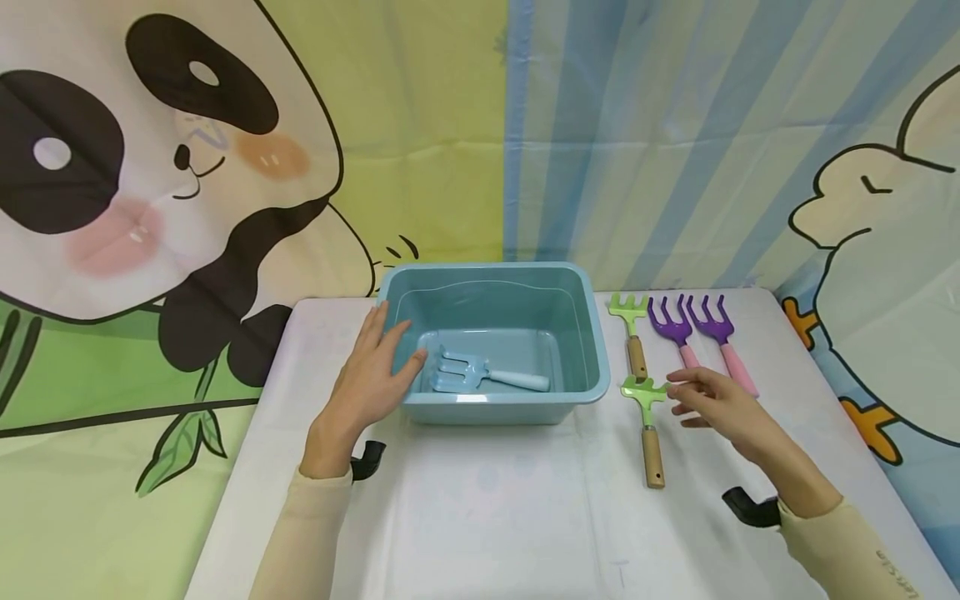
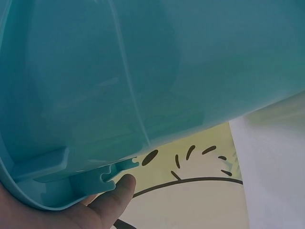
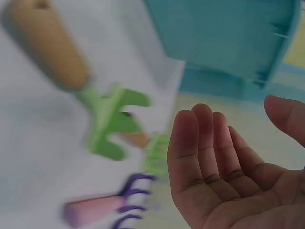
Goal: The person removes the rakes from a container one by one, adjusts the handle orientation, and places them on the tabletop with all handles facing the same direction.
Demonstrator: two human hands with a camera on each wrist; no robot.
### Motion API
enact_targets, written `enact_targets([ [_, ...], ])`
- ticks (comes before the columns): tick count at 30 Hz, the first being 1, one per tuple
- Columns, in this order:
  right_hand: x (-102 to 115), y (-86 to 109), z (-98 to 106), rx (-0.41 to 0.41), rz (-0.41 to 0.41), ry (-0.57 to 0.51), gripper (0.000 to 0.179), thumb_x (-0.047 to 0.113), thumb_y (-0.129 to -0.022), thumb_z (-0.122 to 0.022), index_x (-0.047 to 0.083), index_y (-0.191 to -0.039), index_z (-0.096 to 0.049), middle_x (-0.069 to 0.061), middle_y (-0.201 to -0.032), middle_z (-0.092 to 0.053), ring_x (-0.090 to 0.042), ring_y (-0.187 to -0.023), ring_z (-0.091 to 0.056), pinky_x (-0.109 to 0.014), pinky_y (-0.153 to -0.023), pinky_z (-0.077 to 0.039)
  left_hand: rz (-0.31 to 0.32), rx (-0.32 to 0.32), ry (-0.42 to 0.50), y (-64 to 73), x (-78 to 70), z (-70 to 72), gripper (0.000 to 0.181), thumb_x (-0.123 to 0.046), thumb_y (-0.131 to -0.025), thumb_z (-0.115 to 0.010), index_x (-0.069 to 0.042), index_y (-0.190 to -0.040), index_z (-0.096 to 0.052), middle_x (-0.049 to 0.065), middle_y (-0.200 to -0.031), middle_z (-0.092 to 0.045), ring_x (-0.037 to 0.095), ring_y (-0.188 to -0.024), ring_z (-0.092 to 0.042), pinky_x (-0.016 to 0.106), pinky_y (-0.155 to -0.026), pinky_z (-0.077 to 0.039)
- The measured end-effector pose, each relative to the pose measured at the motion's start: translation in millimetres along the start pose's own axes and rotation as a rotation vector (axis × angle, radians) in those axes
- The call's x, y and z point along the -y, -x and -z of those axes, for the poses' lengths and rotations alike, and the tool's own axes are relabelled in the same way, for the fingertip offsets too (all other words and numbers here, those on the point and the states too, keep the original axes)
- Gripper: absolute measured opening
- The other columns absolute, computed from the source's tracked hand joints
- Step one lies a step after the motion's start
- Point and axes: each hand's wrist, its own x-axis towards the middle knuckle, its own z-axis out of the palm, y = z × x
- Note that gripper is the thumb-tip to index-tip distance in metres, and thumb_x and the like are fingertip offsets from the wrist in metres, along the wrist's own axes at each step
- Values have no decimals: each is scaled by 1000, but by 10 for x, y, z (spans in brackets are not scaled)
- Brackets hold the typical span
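A light blue plastic basin (image 1: 487, 411) stands at the back of the table, with a light blue hand fork (image 1: 517, 380) lying inside. My left hand (image 1: 367, 375) rests on the basin's left rim, fingers extended; the left wrist view shows a fingertip (image 2: 125, 188) by the underside of that rim. Over the right side, my right hand (image 1: 723, 412) hovers with loosely bent fingers and holds nothing. Nearest to it is a green hand fork (image 1: 652, 458) with a wooden handle. In the right wrist view, thumb and fingers (image 3: 186, 157) are apart, beside that fork's green head (image 3: 107, 121).
Behind the nearer green fork lies a second green hand fork (image 1: 636, 350). Two purple hand forks with pink handles, one left (image 1: 672, 327) and one right (image 1: 738, 367), lie further right. A cartoon-printed curtain (image 1: 427, 167) hangs behind the white table (image 1: 480, 517).
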Motion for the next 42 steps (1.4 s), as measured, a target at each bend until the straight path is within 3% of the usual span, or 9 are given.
enact_targets([
  [7,743,-172,75,18,153,105,43,31,-105,-55,0,-135,-52,-19,-117,-63,-28,-99,-67,-35,-78,-58,4,4,3,-2,1,-3,74,-59,-101,-43,-7,-153,-40,8,-167,-3,21,-152,6,62,-113,-21],
  [13,1240,-339,-88,74,214,90,45,33,-102,-60,4,-136,-54,-16,-118,-63,-30,-102,-66,-34,-81,-57,7,2,2,3,5,-2,74,-59,-101,-44,-7,-153,-41,9,-167,-3,21,-152,6,62,-114,-20],
  [19,1554,-555,-302,163,293,77,39,28,-103,-60,5,-135,-55,-15,-119,-62,-30,-102,-65,-43,-87,-55,1,-3,1,-5,14,-5,74,-59,-100,-44,-6,-152,-41,8,-167,-3,23,-152,4,60,-114,-21],
  [25,1784,-801,-476,256,307,99,39,32,-102,-61,9,-134,-57,-12,-117,-62,-23,-99,-66,-44,-90,-53,-3,-8,2,-3,18,-2,73,-58,-100,-45,-6,-151,-42,9,-167,-4,21,-152,5,59,-114,-21],
  [31,1935,-1130,-653,381,306,139,38,32,-101,-62,11,-132,-59,-11,-116,-64,-28,-98,-63,-42,-86,-53,-4,-10,-1,4,19,9,73,-58,-100,-46,-6,-152,-42,10,-167,-5,20,-152,6,59,-115,-21],
  [36,1922,-1477,-830,506,268,179,38,30,-101,-63,10,-133,-59,-9,-122,-64,-26,-105,-63,-40,-87,-53,1,-5,1,9,19,6,73,-58,-100,-45,-6,-152,-42,10,-167,-5,20,-152,6,59,-114,-21],
  [42,1809,-1806,-1067,606,196,294,41,27,-98,-67,9,-133,-57,-7,-115,-68,-23,-101,-62,-42,-86,-53,-1,-11,-7,5,9,1,74,-59,-100,-45,-6,-151,-43,9,-167,-4,20,-152,6,59,-114,-22],
])
